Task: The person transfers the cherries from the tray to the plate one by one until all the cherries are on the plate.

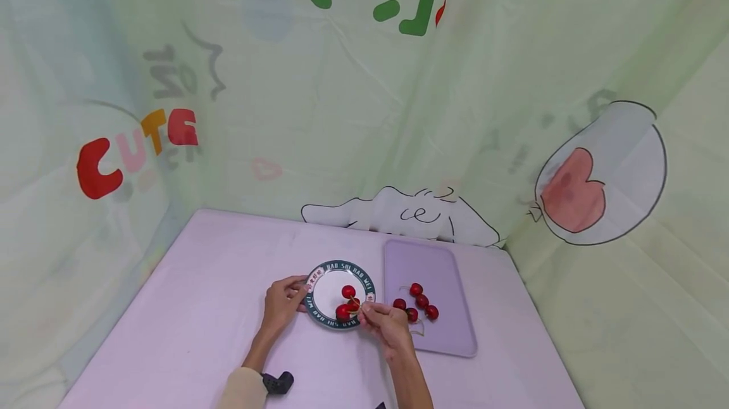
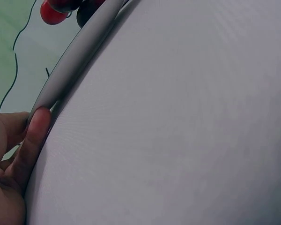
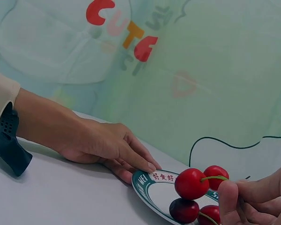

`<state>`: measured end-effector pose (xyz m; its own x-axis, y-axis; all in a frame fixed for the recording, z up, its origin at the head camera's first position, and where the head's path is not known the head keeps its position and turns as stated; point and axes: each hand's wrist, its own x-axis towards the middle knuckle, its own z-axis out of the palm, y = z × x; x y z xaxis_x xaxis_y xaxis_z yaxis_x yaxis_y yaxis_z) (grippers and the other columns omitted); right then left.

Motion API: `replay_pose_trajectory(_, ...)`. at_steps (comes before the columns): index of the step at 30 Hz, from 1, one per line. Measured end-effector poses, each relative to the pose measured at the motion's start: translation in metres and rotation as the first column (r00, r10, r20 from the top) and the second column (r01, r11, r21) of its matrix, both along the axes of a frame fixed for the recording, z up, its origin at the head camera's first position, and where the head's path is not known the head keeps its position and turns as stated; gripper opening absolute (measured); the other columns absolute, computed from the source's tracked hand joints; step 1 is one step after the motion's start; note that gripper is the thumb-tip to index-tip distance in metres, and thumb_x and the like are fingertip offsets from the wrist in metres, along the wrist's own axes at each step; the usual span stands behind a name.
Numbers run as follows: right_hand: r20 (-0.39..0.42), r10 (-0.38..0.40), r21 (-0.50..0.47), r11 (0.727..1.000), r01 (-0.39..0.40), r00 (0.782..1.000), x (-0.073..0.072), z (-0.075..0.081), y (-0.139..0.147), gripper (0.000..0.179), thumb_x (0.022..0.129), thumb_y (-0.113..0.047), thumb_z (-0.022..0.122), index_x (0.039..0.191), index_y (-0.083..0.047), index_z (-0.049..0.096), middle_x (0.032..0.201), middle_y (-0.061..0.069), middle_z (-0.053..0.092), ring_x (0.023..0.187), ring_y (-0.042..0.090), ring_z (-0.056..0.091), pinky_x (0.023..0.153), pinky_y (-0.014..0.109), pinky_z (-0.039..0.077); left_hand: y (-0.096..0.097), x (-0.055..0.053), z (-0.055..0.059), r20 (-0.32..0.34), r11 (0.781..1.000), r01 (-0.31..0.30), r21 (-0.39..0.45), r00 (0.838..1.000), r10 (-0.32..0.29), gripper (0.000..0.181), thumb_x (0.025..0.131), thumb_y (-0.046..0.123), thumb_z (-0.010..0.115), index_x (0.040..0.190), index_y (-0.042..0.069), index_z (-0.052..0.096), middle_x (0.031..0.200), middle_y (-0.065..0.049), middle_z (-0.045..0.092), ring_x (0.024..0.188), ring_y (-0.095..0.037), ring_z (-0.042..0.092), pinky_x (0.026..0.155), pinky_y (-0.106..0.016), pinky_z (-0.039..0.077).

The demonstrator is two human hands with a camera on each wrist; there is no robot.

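Observation:
A white plate [image 1: 330, 292] with a dark green lettered rim stands on the table. My left hand [image 1: 283, 301] pinches its left edge, thumb on the rim and fingers against the outside, as the left wrist view also shows. My right hand [image 1: 387, 327], at the plate's right front, pinches the green stem [image 3: 214, 177] of a red cherry [image 3: 192, 183] between thumb and fingertips. That cherry hangs over the plate, close to other cherries [image 3: 184, 211], one of them darker. Part of the cherry group is hidden behind the right fingers in the right wrist view.
Right of the plate lies a purple tray [image 1: 421, 260] with several red cherries [image 1: 422, 301] and loose stems on it. The right forearm passes over the table close to the tray's left front corner. A printed curtain [image 1: 342, 111] hangs behind the table [image 1: 239, 251].

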<state>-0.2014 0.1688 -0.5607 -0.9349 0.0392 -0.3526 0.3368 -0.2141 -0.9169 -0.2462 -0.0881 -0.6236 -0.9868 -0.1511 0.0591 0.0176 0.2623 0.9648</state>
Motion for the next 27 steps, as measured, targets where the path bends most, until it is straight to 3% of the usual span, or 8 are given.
replay_pose_trajectory(7,0.025,0.017,0.017,1.000,-0.018,1.000,0.001,0.002,-0.006,0.038,0.101,-0.012,0.079,0.129,0.012,0.072,0.093,0.006,0.082,0.080,0.013,0.078,0.078,0.022,0.067,-0.001,0.000,-0.001,0.006,1.000,0.005,0.002,1.000,-0.005,0.033,0.104,0.009,0.074,0.137,0.004,0.074,0.107,-0.015,0.077,0.065,-0.013,0.070,0.060,-0.021,0.062)
replay_pose_trajectory(20,0.026,-0.013,0.009,1.000,0.013,1.000,0.003,0.008,-0.017,0.032,0.100,-0.007,0.079,0.124,0.014,0.073,0.088,0.005,0.082,0.076,0.011,0.078,0.075,0.022,0.067,0.001,-0.005,-0.003,-0.006,1.000,0.011,0.017,1.000,-0.011,0.032,0.103,0.009,0.075,0.135,0.003,0.075,0.106,-0.014,0.077,0.064,-0.013,0.071,0.059,-0.021,0.063)
replay_pose_trajectory(27,0.045,-0.028,0.014,1.000,0.027,0.999,0.004,0.001,-0.024,0.034,0.100,-0.008,0.079,0.127,0.013,0.072,0.094,0.008,0.083,0.078,0.011,0.078,0.075,0.021,0.067,0.000,-0.002,-0.002,0.004,1.000,0.004,0.027,1.000,-0.004,0.032,0.102,0.007,0.076,0.134,0.002,0.075,0.103,-0.014,0.076,0.061,-0.012,0.071,0.058,-0.021,0.062)
